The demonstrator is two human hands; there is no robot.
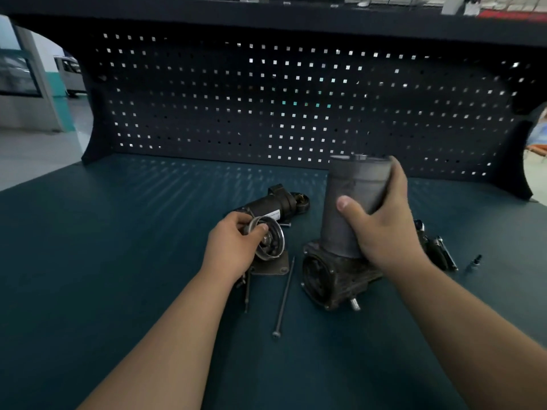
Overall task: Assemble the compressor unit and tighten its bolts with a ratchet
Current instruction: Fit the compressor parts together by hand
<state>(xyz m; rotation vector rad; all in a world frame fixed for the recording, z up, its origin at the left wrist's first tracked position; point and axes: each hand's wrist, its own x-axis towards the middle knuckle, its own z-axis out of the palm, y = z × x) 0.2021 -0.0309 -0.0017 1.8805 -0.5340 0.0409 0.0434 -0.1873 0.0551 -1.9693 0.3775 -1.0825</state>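
My right hand [381, 223] grips a grey metal cylinder [352, 202] that stands upright on the dark compressor housing [328, 279] in the middle of the bench. My left hand [233, 247] pinches a round silver disc-shaped part [272, 236] by its rim, above a square flange plate [276, 266]. Behind it lies a dark motor body [272, 204] on its side. A long bolt [284, 297] lies between the flange plate and the housing, and another long bolt [247, 291] lies under my left wrist. A ratchet [435, 248] lies right of my right hand, partly hidden by it.
A small socket bit [475, 263] lies at the right of the teal bench top [118, 261]. A dark pegboard [296, 99] closes the back of the bench under a shelf. A small ring-shaped part [303, 202] sits behind the motor.
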